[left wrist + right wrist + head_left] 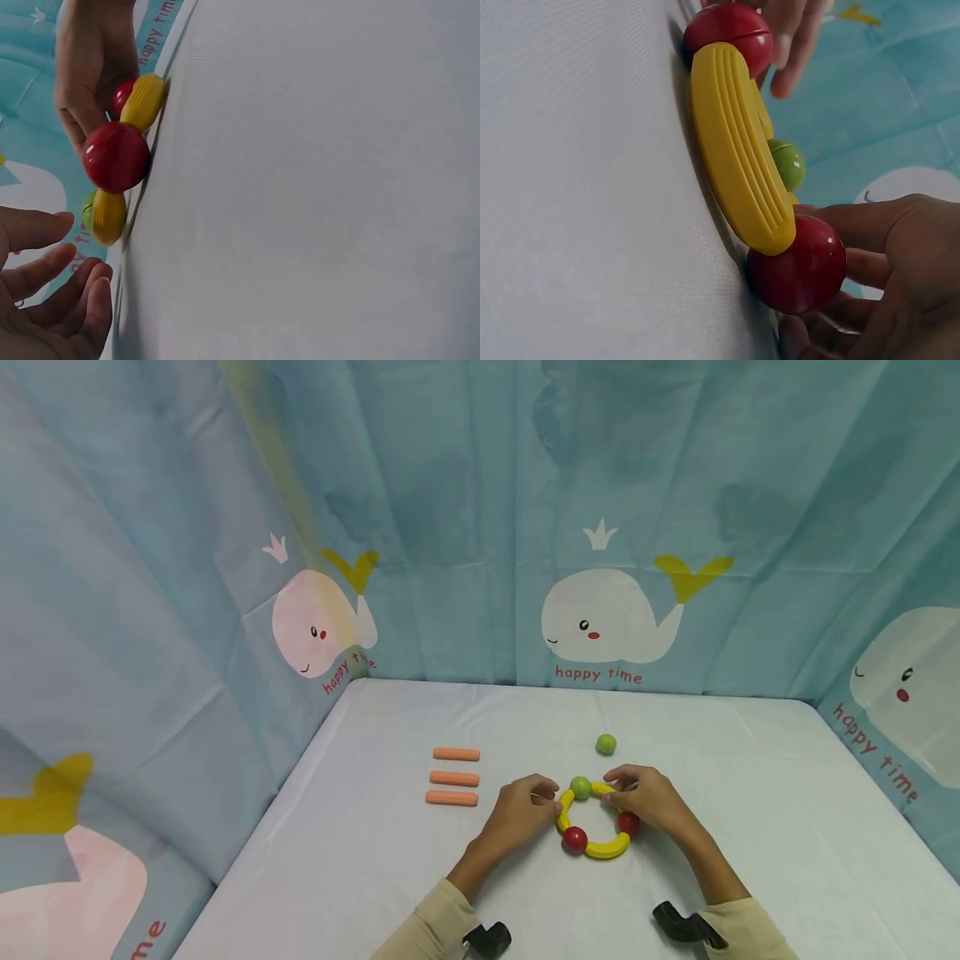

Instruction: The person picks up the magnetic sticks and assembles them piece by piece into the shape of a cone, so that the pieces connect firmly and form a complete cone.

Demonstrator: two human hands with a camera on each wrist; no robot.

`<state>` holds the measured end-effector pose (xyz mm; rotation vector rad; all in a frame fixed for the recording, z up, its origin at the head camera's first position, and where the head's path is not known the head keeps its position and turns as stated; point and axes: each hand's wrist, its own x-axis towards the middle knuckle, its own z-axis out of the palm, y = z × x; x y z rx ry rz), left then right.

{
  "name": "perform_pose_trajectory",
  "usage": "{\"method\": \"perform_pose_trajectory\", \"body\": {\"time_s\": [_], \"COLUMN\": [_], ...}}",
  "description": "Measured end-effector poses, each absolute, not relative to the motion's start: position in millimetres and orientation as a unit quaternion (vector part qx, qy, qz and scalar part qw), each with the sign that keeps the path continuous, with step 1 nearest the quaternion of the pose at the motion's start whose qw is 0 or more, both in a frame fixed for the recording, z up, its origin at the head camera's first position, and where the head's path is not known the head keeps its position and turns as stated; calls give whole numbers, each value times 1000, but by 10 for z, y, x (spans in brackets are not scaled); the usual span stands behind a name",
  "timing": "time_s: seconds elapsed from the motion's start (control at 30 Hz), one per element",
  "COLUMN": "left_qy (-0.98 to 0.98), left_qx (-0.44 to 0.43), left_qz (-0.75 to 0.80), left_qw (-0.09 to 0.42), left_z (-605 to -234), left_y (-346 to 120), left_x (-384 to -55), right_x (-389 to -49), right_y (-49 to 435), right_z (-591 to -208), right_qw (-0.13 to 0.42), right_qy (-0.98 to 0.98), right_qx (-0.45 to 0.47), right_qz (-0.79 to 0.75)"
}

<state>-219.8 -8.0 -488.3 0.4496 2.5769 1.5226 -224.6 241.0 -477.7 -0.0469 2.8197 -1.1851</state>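
Note:
On the white table [360,868], toy fruit forms a ring: yellow toy bananas [607,847] alternate with two shiny red balls [575,840] and a green ball [581,787]. My left hand [523,802] is at the ring's left side, fingers loosely bent beside the left banana; in the left wrist view its fingertips stand apart around nothing. With thumb and fingers on either side, my right hand [647,795] pinches the upper-right banana, which it partly covers. Close by the right hand is a red ball [797,264], with the front banana [739,146] against it.
Beyond the ring lies another green ball [607,744]. Left of the hands, three orange sticks [454,778] lie in parallel rows. A blue whale-print curtain [457,527] surrounds the table's back and sides. Black wrist-worn devices [491,939] hang by both sleeves.

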Motion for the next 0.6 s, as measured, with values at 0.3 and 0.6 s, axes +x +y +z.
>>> {"method": "perform_pose_trajectory", "body": {"time_s": [0.3,0.6], "left_qy": [851,857], "left_qx": [186,168], "left_qz": [490,486], "left_qw": [25,-30], "left_z": [-4766,-4726], "left_y": [-438,-815], "left_x": [-2094,-1992], "right_x": [-2236,-2274], "right_y": [2352,2282], "right_z": [-4769,-4754], "right_qw": [11,9], "right_qy": [916,910], "right_qx": [-73,-122], "right_qz": [-395,-396]}}
